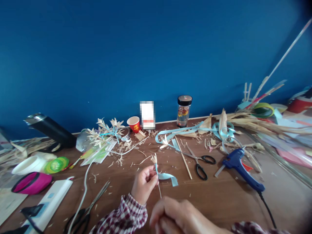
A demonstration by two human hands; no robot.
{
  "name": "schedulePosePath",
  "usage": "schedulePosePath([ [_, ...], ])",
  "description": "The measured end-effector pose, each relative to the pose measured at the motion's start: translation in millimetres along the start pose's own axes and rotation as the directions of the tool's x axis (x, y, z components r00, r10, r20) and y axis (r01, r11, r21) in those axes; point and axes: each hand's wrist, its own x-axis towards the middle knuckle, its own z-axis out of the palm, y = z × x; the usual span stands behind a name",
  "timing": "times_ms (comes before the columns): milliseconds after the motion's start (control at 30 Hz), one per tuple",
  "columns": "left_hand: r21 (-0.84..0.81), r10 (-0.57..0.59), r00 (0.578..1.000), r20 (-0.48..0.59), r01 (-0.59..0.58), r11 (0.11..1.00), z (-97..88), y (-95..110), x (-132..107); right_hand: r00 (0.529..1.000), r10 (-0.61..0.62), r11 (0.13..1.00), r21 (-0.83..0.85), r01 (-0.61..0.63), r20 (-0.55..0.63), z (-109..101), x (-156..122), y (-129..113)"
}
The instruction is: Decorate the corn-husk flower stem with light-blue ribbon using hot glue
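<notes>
Thumb and fingers of my left hand (145,183) pinch a small pale husk-like flower (154,158) upright by its stem, just below the petals. Light blue tape (168,176) wraps the stem top, and its loose end trails right over the table. A thin wire stem (159,191) runs down from there to the edge of my right hand (180,214). That hand is blurred and its fingers are curled closed; what is inside them is hidden. Beyond the hands lies another flower (165,141) on a blue stem.
Black-handled scissors (201,166), a thin stick (184,159) and a blue glue gun (243,170) lie to the right. More scissors (84,214) and a white cable (85,185) are left. Behind stand flowers (107,131), a red paper cup (134,124) and a lidded jar (184,112).
</notes>
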Motion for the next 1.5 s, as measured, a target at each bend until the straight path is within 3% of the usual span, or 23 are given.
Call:
schedulePosePath([
  [100,0.026,0.006,1.0,-0.019,-0.006,1.0,5.6,2,-1,0.98,0.065,0.985,-0.144,-0.093,-0.19,-7,0,38],
  [200,0.088,0.076,0.997,0.026,-0.077,0.993,11.8,4,4,0.953,0.098,0.962,-0.217,-0.165,-0.288,-14,-3,57],
  [333,0.201,0.131,0.991,0.033,-0.135,0.97,18.2,5,17,0.952,0.176,0.94,-0.245,-0.238,-0.251,-22,-3,54],
  [500,0.277,0.155,0.988,-0.012,-0.145,0.95,16.2,7,27,0.965,0.156,0.893,-0.388,-0.229,-0.21,-27,-2,52],
  [633,0.314,0.139,0.987,-0.085,-0.106,0.944,4.2,7,22,0.957,0.107,0.836,-0.496,-0.233,-0.268,-43,-5,51],
  [833,0.418,0.194,0.97,-0.148,-0.117,0.901,-26.7,5,2,0.939,0.052,0.647,-0.704,-0.291,-0.341,-73,-2,49],
  [967,0.435,0.12,0.987,-0.111,-0.061,0.898,-43.4,9,-12,0.958,0.03,0.639,-0.731,-0.239,-0.286,-70,5,55],
  [1067,0.444,0.14,0.984,-0.114,-0.076,0.893,-51.1,16,-21,0.97,0.029,0.631,-0.748,-0.203,-0.24,-61,8,58],
  [1200,0.333,0.13,0.977,-0.167,-0.068,0.94,-60.4,26,-32,0.979,0.044,0.658,-0.732,-0.177,-0.198,-56,13,51],
  [1300,0.174,0.158,0.977,-0.143,-0.133,0.976,-65.5,34,-43,0.973,0.054,0.729,-0.657,-0.191,-0.223,-53,18,41],
  [1433,-0.001,0.287,0.957,0.049,-0.287,0.958,-55.8,49,-63,0.958,0.077,0.891,-0.413,-0.191,-0.276,-36,32,40],
  [1500,-0.174,0.352,0.922,0.158,-0.325,0.929,-43.1,57,-72,0.971,0.118,0.969,-0.19,-0.158,-0.209,-22,41,46],
])
